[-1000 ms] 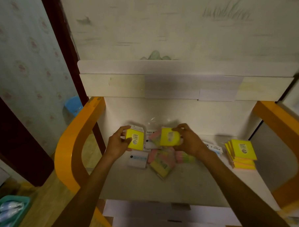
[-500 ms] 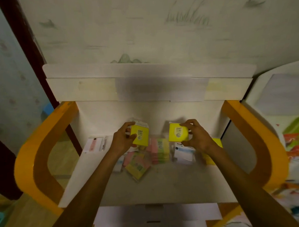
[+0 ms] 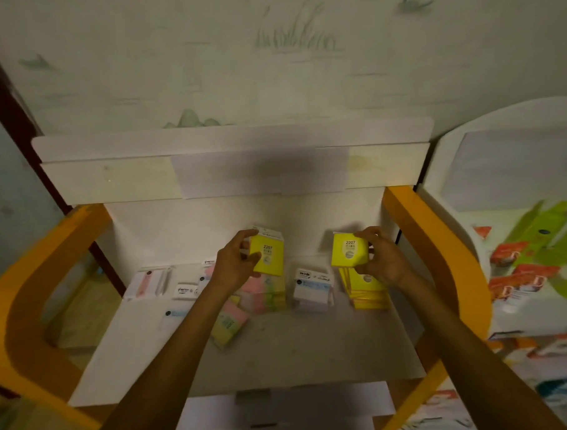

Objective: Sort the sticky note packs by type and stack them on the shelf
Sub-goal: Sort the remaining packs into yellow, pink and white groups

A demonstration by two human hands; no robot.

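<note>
My left hand [image 3: 233,265] grips a yellow sticky note pack [image 3: 268,257] marked 2207, held above the shelf board [image 3: 298,354]. My right hand [image 3: 381,259] grips a second yellow pack [image 3: 348,249] just over a stack of yellow packs [image 3: 366,291] at the right of the board. Between the hands lie pink and green multicolour packs [image 3: 263,293], and another one [image 3: 228,323] lies nearer to me. White-labelled pale packs [image 3: 313,286] sit left of the yellow stack.
Small white packs [image 3: 185,290] and a pink-and-white pack [image 3: 145,284] lie at the back left. Orange curved side panels [image 3: 23,310] frame the shelf, with an upper white shelf [image 3: 234,166] above. A colourful display [image 3: 538,278] stands to the right.
The view has swung to the right. My right hand has carried its yellow pack rightward to above the yellow stack. My left hand still holds its pack in about the same spot.
</note>
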